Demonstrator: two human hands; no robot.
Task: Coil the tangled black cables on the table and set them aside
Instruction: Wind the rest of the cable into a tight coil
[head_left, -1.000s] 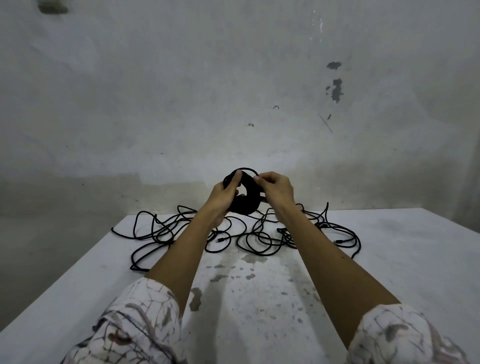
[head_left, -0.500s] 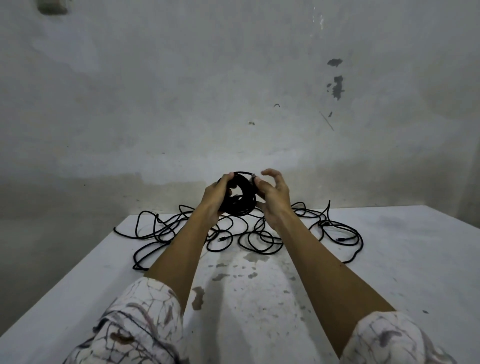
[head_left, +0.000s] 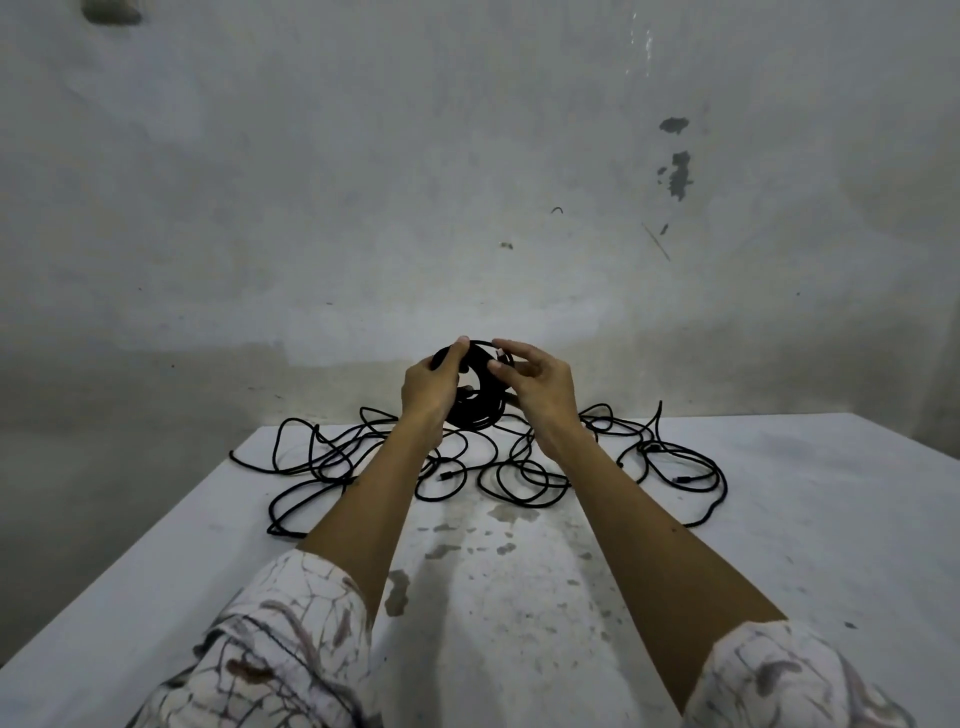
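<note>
Mid-coil, your left hand (head_left: 431, 384) grips the black coil (head_left: 475, 408) while your right hand (head_left: 540, 387), fingers loosened, must draw slack from the tangle (head_left: 519, 473) at six o'clock.

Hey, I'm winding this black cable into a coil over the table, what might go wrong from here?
1. The right hand looks loose on the coil, fingers spread; if only the left hand grips it, the loops may spring open.
2. The tangled cables lie in crossed loops below, so any strand pulled from them could snag.
3. One loop lies near the table edge and might slip off.
</note>
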